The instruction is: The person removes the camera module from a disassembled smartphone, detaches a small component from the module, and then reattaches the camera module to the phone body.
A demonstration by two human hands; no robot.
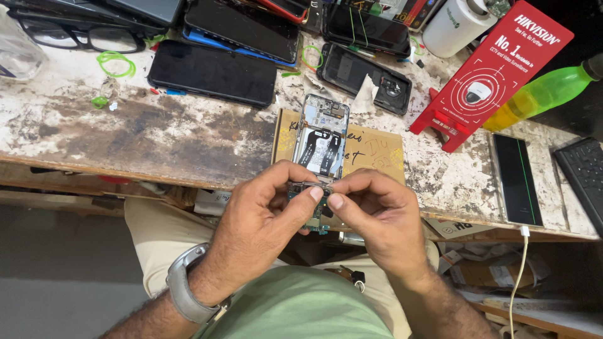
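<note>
Tabletop (157,135): worn and stained, bearing the opened phone and several dark phones beyond it.
Opened phone (321,141): landmark; lies on a cardboard pad (377,150), long axis running away from the person.
Left hand (260,220): just nearer than the phone, grip pinched narrow on the small part's left end.
Right hand (377,216): equally near, grip pinched on its right end.
Small part (309,186): at the phone's near edge, held crosswise between both hands.

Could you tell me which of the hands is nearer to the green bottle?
Right. The right hand lies below-left of the green bottle; the left hand sits farther left.
</note>
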